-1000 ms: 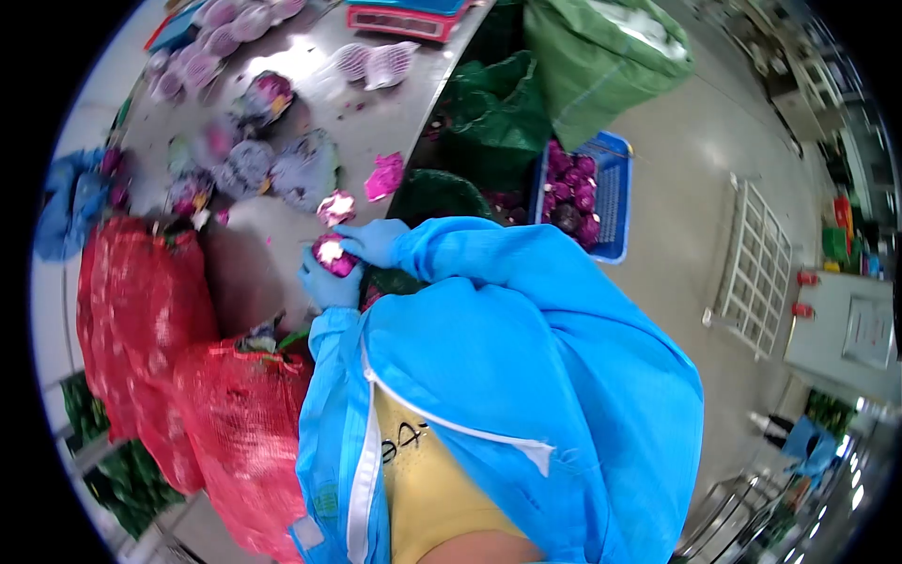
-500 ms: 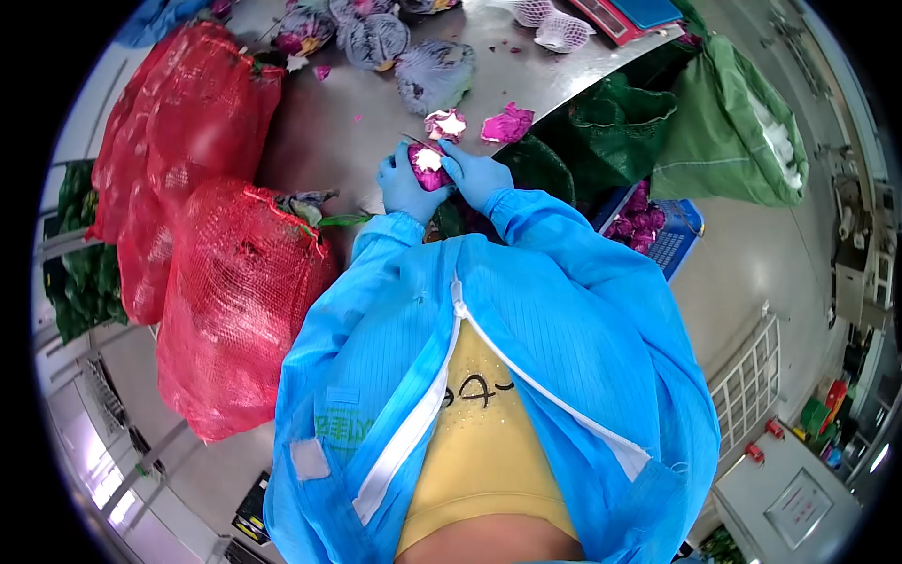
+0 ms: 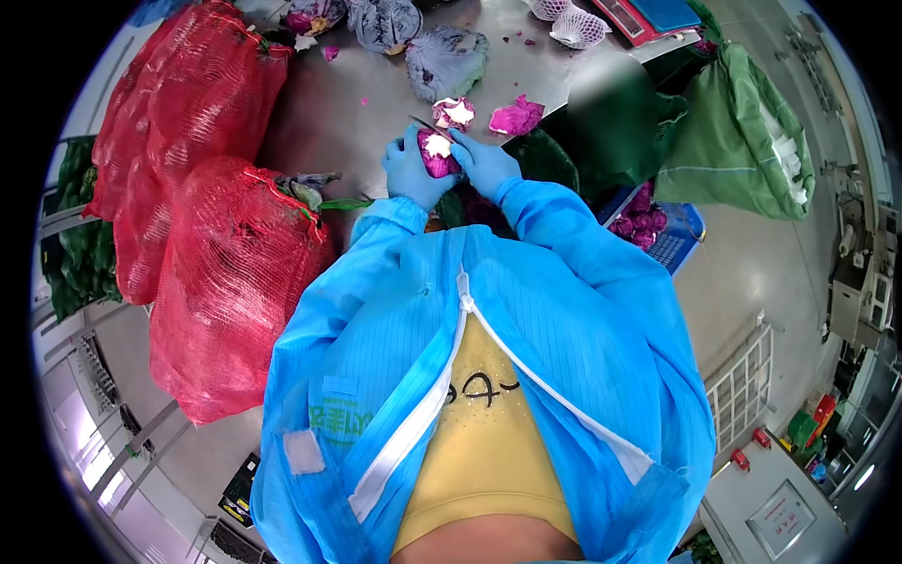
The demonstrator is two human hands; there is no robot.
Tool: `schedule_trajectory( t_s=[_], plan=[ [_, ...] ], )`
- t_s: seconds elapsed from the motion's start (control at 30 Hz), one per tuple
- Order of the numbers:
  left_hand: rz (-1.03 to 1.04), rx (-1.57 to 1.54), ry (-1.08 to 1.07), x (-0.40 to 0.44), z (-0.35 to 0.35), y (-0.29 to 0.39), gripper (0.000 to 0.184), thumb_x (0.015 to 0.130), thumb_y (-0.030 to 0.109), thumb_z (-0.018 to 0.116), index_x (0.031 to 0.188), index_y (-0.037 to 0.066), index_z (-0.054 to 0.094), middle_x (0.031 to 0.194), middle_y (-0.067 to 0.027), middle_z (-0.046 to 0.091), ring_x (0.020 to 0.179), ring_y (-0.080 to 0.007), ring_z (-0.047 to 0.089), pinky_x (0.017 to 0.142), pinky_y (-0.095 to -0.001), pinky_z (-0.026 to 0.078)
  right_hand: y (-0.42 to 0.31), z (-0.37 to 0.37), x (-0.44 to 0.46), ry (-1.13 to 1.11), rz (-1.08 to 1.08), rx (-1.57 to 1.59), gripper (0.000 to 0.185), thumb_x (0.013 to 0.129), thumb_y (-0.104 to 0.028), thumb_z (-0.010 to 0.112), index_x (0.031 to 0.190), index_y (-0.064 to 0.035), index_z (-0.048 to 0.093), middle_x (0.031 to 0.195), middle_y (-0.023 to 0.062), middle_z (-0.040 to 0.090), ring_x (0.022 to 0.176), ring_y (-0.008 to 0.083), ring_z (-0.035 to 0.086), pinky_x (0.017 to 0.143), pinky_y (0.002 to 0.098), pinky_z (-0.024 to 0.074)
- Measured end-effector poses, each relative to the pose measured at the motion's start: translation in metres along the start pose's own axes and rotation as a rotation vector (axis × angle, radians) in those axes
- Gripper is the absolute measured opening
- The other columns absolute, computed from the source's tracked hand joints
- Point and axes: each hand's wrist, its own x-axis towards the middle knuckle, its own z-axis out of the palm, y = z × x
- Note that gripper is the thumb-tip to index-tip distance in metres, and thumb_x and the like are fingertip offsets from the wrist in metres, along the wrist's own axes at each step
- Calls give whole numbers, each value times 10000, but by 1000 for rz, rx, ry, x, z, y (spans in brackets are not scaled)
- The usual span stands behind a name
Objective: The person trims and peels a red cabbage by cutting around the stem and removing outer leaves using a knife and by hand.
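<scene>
A purple cabbage (image 3: 436,160) with a white cut patch on top is wrapped in the gloved fingers of my left hand (image 3: 410,173). My right hand (image 3: 485,165), also in a blue glove, is closed on a knife (image 3: 432,126) whose thin dark blade lies over the cabbage's cut face; the handle is hidden. Just beyond the hands sits a cut purple-and-white cabbage piece (image 3: 455,114). A bright purple leaf (image 3: 517,116) lies to its right on the metal table (image 3: 324,132).
Red mesh sacks (image 3: 240,282) stand at the left. Greyish cabbages (image 3: 446,61) and foam nets (image 3: 578,28) lie farther back. On the right are dark green bags (image 3: 611,122), a light green sack (image 3: 738,141) and a blue basket (image 3: 678,246) of purple cabbages.
The view has turned and shifted, so the table and sacks appear elsewhere. Both hands stay at the cabbage, and the blade now shows more clearly across its top.
</scene>
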Motion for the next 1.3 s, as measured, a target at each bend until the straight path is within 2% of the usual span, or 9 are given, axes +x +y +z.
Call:
schedule_trajectory(
  t_s=[0.07,0.2,0.27,0.4,0.73,0.93,1.07,1.13,1.3],
  plan=[
    [3,2,28,0,0,2,982,489,363,843,1291,100,343,1139,-231,439,1042,-400,445,893,-466,412,-7,2,-7,197,-52,-372,510,919,-531,330,1347,-262,404,892,171,650,736,309,640,671,423,490],
    [4,37,52,-1,0,0,962,492,360,836,1280,84,358,1116,-236,466,1026,-401,467,886,-463,418,-2,5,-1,179,-54,-363,507,920,-531,323,1349,-270,398,913,175,647,768,322,637,681,433,490],
    [3,36,40,-2,-3,4,962,491,364,837,1278,84,360,1117,-234,466,1028,-400,467,887,-464,417,12,6,8,-8,-2,111,487,920,-540,283,1347,-328,383,947,178,642,840,359,620,704,462,486],
    [-9,45,3,2,-1,3,976,489,379,843,1283,85,357,1124,-235,459,1031,-398,467,891,-462,416,-16,-4,-9,133,18,-351,507,909,-564,289,1342,-322,394,973,194,634,865,373,612,752,466,479],
    [-46,64,-23,3,-3,8,1002,508,373,826,1321,62,331,1148,-244,439,1052,-404,462,907,-453,413,-12,-3,-7,185,-19,-366,468,911,-557,292,1312,-354,423,980,166,638,843,351,623,720,461,487],
    [-64,73,-11,4,-4,12,1015,503,375,830,1325,67,322,1145,-243,432,1058,-401,452,913,-452,408,12,5,10,245,-72,-246,475,907,-565,305,1302,-339,442,960,162,641,808,332,632,694,443,488],
    [-25,82,-33,1,1,6,1020,503,377,839,1319,69,310,1149,-236,413,1058,-405,420,902,-463,408,12,5,6,1,-39,179,494,911,-557,298,1321,-312,427,979,153,643,835,329,630,701,440,488],
    [-12,91,7,2,1,5,1009,494,394,837,1309,76,334,1136,-238,435,1040,-402,452,904,-463,403,-11,-2,-7,183,-24,-350,481,916,-545,293,1320,-319,425,979,153,642,857,332,625,715,440,488],
    [-12,126,-18,6,-3,10,1006,508,392,830,1319,68,333,1148,-242,440,1044,-406,451,905,-456,405,3,0,7,215,-51,-266,456,918,-530,296,1273,-310,480,996,155,636,890,341,613,745,458,482]
  ],
)
